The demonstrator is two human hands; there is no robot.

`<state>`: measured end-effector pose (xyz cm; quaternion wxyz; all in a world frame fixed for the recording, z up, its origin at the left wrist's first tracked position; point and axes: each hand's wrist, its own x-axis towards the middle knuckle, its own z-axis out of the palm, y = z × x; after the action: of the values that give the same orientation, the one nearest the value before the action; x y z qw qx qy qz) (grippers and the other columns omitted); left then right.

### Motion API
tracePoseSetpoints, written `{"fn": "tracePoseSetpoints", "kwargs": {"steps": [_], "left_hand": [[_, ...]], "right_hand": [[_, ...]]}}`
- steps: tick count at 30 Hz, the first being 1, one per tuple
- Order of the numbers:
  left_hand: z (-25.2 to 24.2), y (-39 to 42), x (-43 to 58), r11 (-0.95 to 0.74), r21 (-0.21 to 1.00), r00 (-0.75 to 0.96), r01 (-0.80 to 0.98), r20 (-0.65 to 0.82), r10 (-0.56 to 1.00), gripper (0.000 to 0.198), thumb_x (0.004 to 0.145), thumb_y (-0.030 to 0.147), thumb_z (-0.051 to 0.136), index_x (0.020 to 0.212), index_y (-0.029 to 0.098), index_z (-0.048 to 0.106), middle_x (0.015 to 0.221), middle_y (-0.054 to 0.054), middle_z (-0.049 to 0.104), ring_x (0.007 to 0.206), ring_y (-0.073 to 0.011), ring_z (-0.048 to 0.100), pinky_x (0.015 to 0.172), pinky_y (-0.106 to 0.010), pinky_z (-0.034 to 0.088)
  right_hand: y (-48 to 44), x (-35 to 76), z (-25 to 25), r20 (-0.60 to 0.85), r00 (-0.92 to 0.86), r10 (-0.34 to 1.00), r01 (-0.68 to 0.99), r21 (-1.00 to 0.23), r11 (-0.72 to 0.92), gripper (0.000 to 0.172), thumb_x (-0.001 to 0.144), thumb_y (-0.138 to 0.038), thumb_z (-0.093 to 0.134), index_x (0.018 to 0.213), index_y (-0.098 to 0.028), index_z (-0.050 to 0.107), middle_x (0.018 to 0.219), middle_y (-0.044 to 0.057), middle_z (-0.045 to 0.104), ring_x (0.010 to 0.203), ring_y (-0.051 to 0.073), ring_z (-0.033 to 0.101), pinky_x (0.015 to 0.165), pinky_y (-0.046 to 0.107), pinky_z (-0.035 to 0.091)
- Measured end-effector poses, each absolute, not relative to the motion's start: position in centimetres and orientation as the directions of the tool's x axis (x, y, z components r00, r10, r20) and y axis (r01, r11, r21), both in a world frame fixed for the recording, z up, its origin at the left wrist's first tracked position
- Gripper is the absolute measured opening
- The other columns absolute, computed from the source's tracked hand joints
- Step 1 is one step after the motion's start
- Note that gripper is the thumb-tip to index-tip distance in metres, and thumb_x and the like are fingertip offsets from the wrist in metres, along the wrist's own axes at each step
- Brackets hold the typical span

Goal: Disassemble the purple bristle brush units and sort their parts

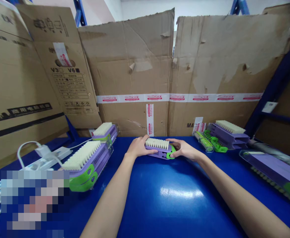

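Note:
A purple brush with cream bristles facing up and a green end (157, 144) is near the back of the blue table, between my two hands. My left hand (139, 146) grips its left end, with the thumb along the near side and the fingers over the far edge. On the right, my right hand (184, 149) has its thumb and fingers closed around the green end. Some of its far fingers are hidden behind the brush. Whether the brush touches the table I cannot tell.
More purple and green brushes stand stacked at left (83, 155) and at back right (228, 129); another lies bristles down (278, 168). Green parts (210, 142) lie near the right stack. A white power strip (53, 153) with cables sits far left. Cardboard walls (135, 72) enclose the back.

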<state>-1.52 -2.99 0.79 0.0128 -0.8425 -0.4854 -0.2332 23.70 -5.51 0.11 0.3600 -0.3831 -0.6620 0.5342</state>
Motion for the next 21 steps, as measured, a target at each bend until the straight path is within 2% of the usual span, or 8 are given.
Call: {"fn": "tracePoseSetpoints", "kwargs": {"steps": [2,4,6,8,11,14,17,21], "left_hand": [[0.7,-3.0,-1.6,-0.534,0.224,0.417,0.815,0.412,0.810,0.075,0.058,0.073,0.059,0.113,0.022,0.052,0.095,-0.007,0.067,0.088,-0.0275,0.063,0.072,-0.031,0.044],[0.6,-2.9,-1.7,-0.527,0.247,0.397,0.813,0.427,0.813,0.072,0.060,0.072,0.058,0.112,0.022,0.052,0.095,-0.007,0.067,0.088,-0.0269,0.063,0.072,-0.031,0.044],[0.3,-2.8,-1.8,-0.491,0.257,0.346,0.833,0.450,0.823,0.069,0.063,0.072,0.055,0.111,0.022,0.052,0.096,-0.008,0.066,0.088,-0.0271,0.062,0.072,-0.032,0.044],[0.0,-2.5,-1.9,-0.443,0.239,0.296,0.864,0.472,0.831,0.071,0.064,0.075,0.052,0.110,0.021,0.052,0.097,-0.009,0.065,0.091,-0.0286,0.061,0.074,-0.034,0.044],[-0.5,-2.0,-2.0,-0.405,0.205,0.263,0.891,0.494,0.829,0.073,0.062,0.075,0.053,0.110,0.020,0.051,0.103,-0.011,0.063,0.099,-0.0305,0.058,0.079,-0.037,0.043],[-0.7,-1.7,-2.0,-0.398,0.225,0.247,0.889,0.495,0.833,0.075,0.062,0.074,0.055,0.113,0.020,0.050,0.109,-0.012,0.061,0.104,-0.0308,0.055,0.083,-0.037,0.042],[-0.9,-1.5,-1.9,-0.397,0.268,0.232,0.878,0.486,0.842,0.077,0.062,0.073,0.056,0.117,0.019,0.048,0.111,-0.013,0.060,0.106,-0.0322,0.053,0.085,-0.039,0.041],[-1.3,-1.3,-1.8,-0.395,0.336,0.195,0.855,0.497,0.846,0.084,0.062,0.070,0.059,0.125,0.017,0.043,0.117,-0.016,0.056,0.110,-0.0340,0.050,0.089,-0.042,0.039]], "right_hand": [[-5.5,24.5,0.3,0.022,-0.436,0.900,0.063,-0.997,0.055,0.081,0.050,-0.014,0.078,0.126,-0.018,0.049,0.116,0.010,0.062,0.107,0.023,0.057,0.096,0.038,0.043],[-5.4,25.2,0.2,0.013,-0.394,0.919,-0.016,-1.000,0.007,0.069,0.056,-0.022,0.078,0.120,-0.018,0.054,0.112,0.010,0.064,0.103,0.023,0.059,0.094,0.038,0.045],[-5.1,25.3,-0.2,0.031,-0.324,0.946,-0.083,-0.997,0.004,0.055,0.065,-0.035,0.074,0.114,-0.019,0.058,0.110,0.010,0.064,0.101,0.023,0.060,0.092,0.038,0.046],[-4.8,24.8,-0.8,0.069,-0.213,0.975,-0.082,-0.995,0.052,0.050,0.069,-0.045,0.069,0.111,-0.019,0.059,0.111,0.010,0.063,0.102,0.023,0.060,0.090,0.038,0.047],[-4.3,23.3,-2.1,0.189,0.003,0.982,0.121,-0.975,0.188,0.059,0.067,-0.048,0.070,0.117,-0.019,0.055,0.111,0.010,0.063,0.101,0.023,0.059,0.092,0.040,0.045],[-4.1,22.1,-3.1,0.393,0.122,0.911,0.448,-0.841,0.303,0.064,0.067,-0.048,0.068,0.121,-0.019,0.052,0.114,0.010,0.060,0.107,0.025,0.055,0.097,0.043,0.040],[-4.0,22.0,-3.8,0.556,0.089,0.826,0.659,-0.655,0.370,0.062,0.072,-0.044,0.062,0.127,-0.018,0.047,0.122,0.013,0.053,0.115,0.026,0.048,0.101,0.044,0.036],[-3.8,22.6,-4.3,0.624,0.002,0.782,0.789,-0.481,0.383,0.063,0.075,-0.033,0.056,0.133,-0.016,0.039,0.134,0.017,0.040,0.126,0.030,0.035,0.102,0.047,0.034]]}}
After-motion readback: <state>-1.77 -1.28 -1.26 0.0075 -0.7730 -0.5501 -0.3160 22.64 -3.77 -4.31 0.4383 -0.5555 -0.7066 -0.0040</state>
